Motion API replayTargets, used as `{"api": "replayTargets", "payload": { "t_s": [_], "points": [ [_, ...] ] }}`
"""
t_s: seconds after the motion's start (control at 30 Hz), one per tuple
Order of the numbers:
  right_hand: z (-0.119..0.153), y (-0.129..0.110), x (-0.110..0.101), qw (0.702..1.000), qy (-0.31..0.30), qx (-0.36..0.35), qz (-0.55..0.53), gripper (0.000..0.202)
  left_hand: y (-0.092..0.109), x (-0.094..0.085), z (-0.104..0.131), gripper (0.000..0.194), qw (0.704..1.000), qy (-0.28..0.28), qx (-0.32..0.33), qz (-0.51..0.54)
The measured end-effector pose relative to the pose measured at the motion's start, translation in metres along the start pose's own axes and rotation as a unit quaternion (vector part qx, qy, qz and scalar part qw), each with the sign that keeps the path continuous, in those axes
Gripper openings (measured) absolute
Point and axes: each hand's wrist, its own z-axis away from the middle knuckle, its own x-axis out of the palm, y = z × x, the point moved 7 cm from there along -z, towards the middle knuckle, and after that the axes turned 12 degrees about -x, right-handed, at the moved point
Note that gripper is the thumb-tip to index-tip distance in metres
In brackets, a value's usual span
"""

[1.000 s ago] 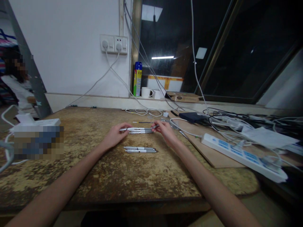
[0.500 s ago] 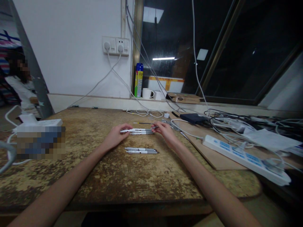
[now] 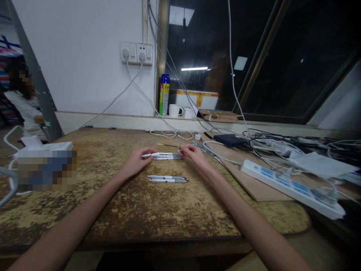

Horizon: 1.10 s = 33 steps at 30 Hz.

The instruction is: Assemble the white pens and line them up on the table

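My left hand [image 3: 137,162] is closed on the white barrel of a pen [image 3: 147,155], held level between thumb and fingers. Facing it, my right hand [image 3: 194,155] pinches a small, light piece [image 3: 179,151], which looks like a pen part; fingers cover most of it. Between the hands lie white-and-grey pens [image 3: 168,156], partly overlapped by the fingertips. Nearer to me, a pair of similar pens [image 3: 168,179] rests side by side on the worn wooden table [image 3: 158,214]. Just beyond the hands is a thin pen refill [image 3: 168,145] with a yellowish end.
To the right, a white power strip [image 3: 290,187] lies on a brown board [image 3: 262,190] beside tangled cables [image 3: 270,145]. A white adapter [image 3: 45,146] stands at left. A spray can [image 3: 164,95] and white mug [image 3: 175,110] stand on the sill. A person [image 3: 24,101] sits far left.
The right hand's fingers have shifted slightly and turned around the small piece, so a lighter spot shows at their tips. My left hand keeps its hold. The pens on the table stay put.
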Motion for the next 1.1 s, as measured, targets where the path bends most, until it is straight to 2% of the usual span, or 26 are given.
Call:
{"api": "replayTargets", "payload": {
  "t_s": [0.53,0.73,1.1],
  "points": [
    [-0.0011,0.0035,-0.0020,1.000,0.013,0.009,0.001,0.025,-0.0054,-0.0005,-0.0008,0.028,0.999,-0.004,-0.007,0.033],
    [-0.0009,0.0021,-0.0015,1.000,0.006,0.009,-0.013,0.028,-0.0060,-0.0021,-0.0012,0.030,0.999,0.009,-0.013,0.047],
    [-0.0017,0.0023,-0.0019,1.000,0.000,0.007,-0.019,0.026,-0.0044,-0.0031,-0.0020,0.033,0.995,-0.002,-0.025,0.094]
  ]
}}
